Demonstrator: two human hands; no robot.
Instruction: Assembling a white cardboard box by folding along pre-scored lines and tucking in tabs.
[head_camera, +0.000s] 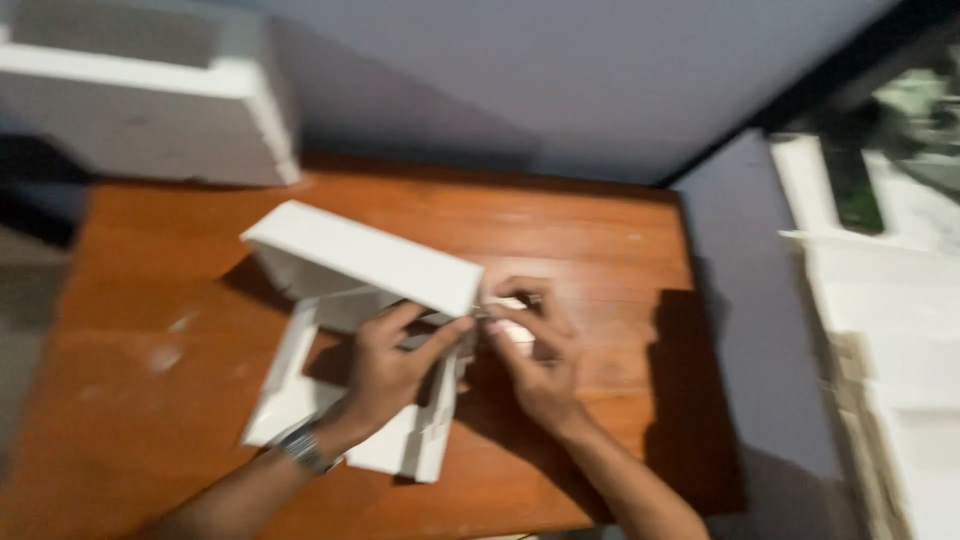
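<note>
White box (360, 255) is gripped at its right edge by left hand (385, 365); right hand (535, 355), just right of box, is pinched on a small blurred piece.

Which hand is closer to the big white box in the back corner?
Left. The left hand lies on the white foam model, on the side of the white box; the right hand is farther right.

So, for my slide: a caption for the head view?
Both hands, left hand and right hand, work on a white foam-board model on a wooden table.
</note>
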